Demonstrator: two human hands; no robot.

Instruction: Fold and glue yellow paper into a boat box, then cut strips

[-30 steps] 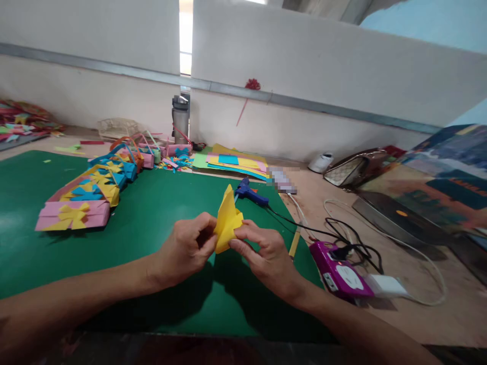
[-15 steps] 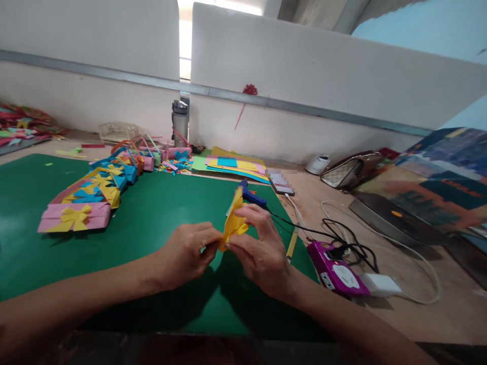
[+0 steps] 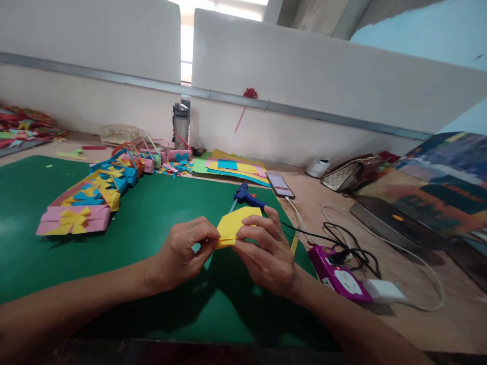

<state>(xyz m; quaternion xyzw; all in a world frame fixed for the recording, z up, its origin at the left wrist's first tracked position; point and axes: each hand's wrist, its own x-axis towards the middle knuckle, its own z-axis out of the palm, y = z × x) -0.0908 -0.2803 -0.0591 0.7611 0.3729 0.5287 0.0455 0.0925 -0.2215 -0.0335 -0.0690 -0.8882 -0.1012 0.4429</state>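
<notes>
Both hands hold a folded piece of yellow paper [image 3: 234, 221] above the green mat [image 3: 152, 208]. My left hand [image 3: 188, 251] pinches its left corner between thumb and fingers. On the right side, my right hand [image 3: 264, 251] grips it, fingers over the front and thumb below. The paper's broad face tilts up, with a folded band along its lower edge. Just beyond it lies a blue glue gun [image 3: 247, 196] with a glue stick at its rear, partly hidden by the paper. To the left stands a row of small paper baskets with bows, the nearest a pink basket [image 3: 74, 220].
Sheets of coloured paper [image 3: 232, 167] and a phone [image 3: 280, 185] lie at the back. A purple power strip [image 3: 338, 274] with tangled cables sits at the right, near a dark grey case [image 3: 395, 223]. A grey bottle [image 3: 181, 125] stands by the partition.
The yellow paper has turned from nearly edge-on to showing its broad face. My right hand's fingers have shifted over it, while both hands keep hold.
</notes>
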